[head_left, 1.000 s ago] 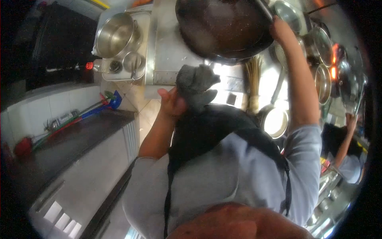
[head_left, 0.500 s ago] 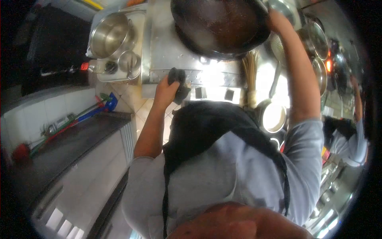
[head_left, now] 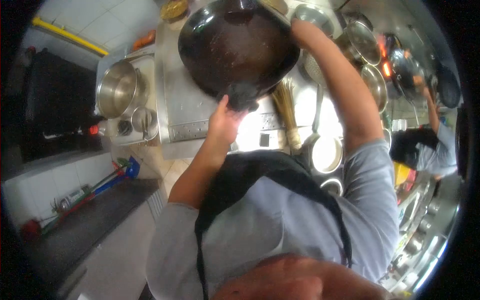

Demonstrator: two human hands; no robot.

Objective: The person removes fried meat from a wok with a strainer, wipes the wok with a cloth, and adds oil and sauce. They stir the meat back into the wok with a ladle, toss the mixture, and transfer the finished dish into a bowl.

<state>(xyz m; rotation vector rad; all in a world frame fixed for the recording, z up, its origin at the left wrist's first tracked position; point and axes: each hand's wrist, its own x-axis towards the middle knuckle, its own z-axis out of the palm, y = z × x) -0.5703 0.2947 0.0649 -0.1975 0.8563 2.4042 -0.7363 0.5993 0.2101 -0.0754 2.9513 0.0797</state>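
A large dark wok is over the steel stove top, its wet, brownish inside facing me. My left hand is closed on a black cloth, which is pressed to the near rim of the wok. At the wok's right rim is my right hand, closed beside a thin pale strip that runs along the edge. Its fingertips are turned away, so what it grips cannot be made out.
A bamboo whisk brush, a perforated ladle and a white-filled pot are to the right. Steel pots occupy a tray at left. Another person works at far right near flames.
My left hand has brought the black cloth up and right to the wok's near rim. The wok and my right hand appear farther left and more of the wok shows, partly because the view has shifted.
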